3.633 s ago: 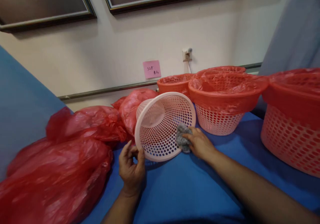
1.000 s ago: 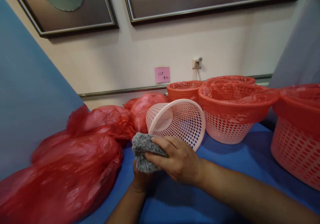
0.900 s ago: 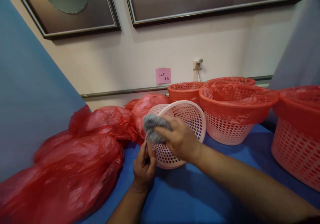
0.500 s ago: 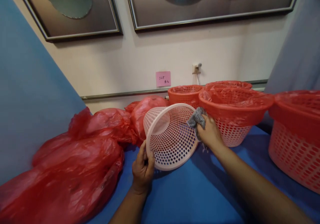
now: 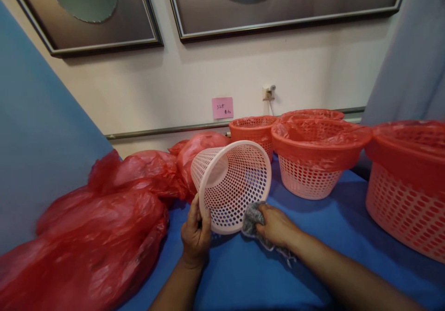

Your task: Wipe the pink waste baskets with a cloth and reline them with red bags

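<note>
A pale pink perforated plastic basket (image 5: 206,162) is tipped on its side, its open mouth facing me and to the right. My left hand (image 5: 196,232) grips the lower left of its rim, thumb on the near side. In my right hand (image 5: 278,225) a grey cloth (image 5: 253,219) is bunched up, pressed against the lower right of the rim. Loose threads hang from the cloth's edge over the blue-covered table (image 5: 243,274).
Red plastic bags (image 5: 104,237) heap along the left. Behind and right stand baskets lined with red bags: a small one (image 5: 255,132), a wider one (image 5: 313,176) and a large one (image 5: 403,199). A pink note (image 5: 222,108) and a socket (image 5: 268,93) are on the wall.
My right hand has moved the cloth down along the basket's rim, from its right side to the lower right. The left hand keeps its grip, and the view has shifted slightly.
</note>
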Available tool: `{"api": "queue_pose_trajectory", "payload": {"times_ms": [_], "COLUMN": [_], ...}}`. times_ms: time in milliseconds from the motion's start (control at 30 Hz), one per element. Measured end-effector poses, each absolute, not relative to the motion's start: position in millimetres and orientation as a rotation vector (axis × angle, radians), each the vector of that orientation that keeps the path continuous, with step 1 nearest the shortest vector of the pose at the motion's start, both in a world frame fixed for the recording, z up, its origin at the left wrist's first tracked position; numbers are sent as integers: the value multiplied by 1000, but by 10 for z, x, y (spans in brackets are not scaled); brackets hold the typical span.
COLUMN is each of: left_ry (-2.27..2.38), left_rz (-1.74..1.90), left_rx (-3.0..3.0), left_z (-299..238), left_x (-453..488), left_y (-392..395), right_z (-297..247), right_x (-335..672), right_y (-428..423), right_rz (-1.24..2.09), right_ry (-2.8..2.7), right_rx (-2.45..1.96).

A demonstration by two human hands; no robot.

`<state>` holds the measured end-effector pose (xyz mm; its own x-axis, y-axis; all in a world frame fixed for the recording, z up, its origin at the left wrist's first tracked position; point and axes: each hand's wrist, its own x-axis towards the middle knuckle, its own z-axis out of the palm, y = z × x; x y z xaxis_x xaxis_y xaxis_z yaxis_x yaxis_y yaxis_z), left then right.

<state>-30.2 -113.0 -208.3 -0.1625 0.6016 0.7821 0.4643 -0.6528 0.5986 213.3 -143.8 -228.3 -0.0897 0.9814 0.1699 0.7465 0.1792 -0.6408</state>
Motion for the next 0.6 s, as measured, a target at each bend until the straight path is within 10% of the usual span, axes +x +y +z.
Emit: {"api": "queue_pose_trajectory", "payload": {"times_ms": [233, 600], "left_ry": [1234, 1191], "left_rz": [1853, 1835], "left_rx": [2098, 2068], "left_z": [-2137, -2105], "left_x": [-345, -255], "left_y": [-1104, -1129], "right_z": [-2250, -2050], "right_x": [1593, 2258], "right_y": [-1698, -1245], "right_rz": [505, 65], "right_ry": [-2176, -1977], "right_rx": [-1160, -2031]}}
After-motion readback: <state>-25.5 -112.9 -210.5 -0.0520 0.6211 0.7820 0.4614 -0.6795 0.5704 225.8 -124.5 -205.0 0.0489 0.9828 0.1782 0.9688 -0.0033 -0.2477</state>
